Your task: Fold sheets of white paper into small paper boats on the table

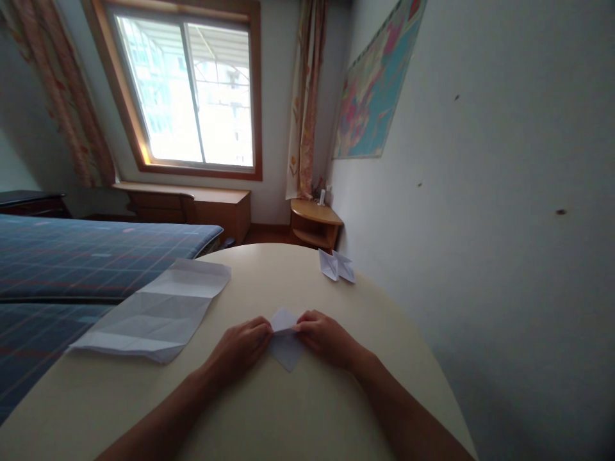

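A small white sheet of folded paper [288, 351] lies on the round cream table [269, 410], its lower part coming to a point towards me. Across its middle runs a raised crease. My left hand [246, 342] pinches the left end of that crease, fingers closed. On the opposite end, the fingers of my right hand [323, 336] are likewise closed on the paper. Both forearms rest low over the table. Farther off, near the table's right rim, stand two folded white paper pieces [337, 266] with pointed corners, side by side.
Creased white paper sheets [168, 307] lie at the table's left edge, beside a bed with a blue plaid mattress [106, 253]. A white wall [500, 275] runs close along the right. Behind the table are a corner shelf [314, 212] and a low wooden desk [223, 202].
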Demonstrator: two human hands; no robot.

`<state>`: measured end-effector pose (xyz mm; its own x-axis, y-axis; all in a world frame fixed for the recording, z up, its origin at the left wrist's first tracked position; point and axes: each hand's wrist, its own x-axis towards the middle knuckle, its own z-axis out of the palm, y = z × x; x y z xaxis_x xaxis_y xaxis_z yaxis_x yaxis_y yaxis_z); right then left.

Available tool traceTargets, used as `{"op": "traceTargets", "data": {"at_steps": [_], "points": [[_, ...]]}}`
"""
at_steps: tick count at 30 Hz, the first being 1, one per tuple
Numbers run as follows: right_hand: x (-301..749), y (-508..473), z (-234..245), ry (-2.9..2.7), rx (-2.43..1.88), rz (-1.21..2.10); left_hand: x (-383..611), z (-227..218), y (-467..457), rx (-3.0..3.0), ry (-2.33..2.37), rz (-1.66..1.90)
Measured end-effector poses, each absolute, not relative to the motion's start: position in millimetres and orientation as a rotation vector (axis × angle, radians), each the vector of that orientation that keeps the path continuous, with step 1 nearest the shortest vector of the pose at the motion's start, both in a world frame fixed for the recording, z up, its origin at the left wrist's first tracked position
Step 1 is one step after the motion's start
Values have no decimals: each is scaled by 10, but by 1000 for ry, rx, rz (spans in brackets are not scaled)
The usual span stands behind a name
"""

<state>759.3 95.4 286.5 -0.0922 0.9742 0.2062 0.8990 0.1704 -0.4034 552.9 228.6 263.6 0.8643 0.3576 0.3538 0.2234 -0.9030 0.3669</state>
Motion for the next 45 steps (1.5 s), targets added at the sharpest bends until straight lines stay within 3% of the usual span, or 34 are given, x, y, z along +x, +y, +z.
{"op": "traceTargets", "data": {"at_steps": [14, 27, 34, 45], "points": [[7590, 1032, 2714, -1689, -1770, 349, 5578, 2515, 2305, 2603, 599, 612], [7231, 1042, 2753, -1893, -1953, -15, 5582, 2541, 2279, 2861, 490, 638], [7080, 1003, 2665, -2079, -1960, 316, 5613, 2527, 2294, 2742, 431, 696], [7167, 1004, 2779, -2092, -1990, 431, 5490, 2477, 2533, 2747, 437, 630]]}}
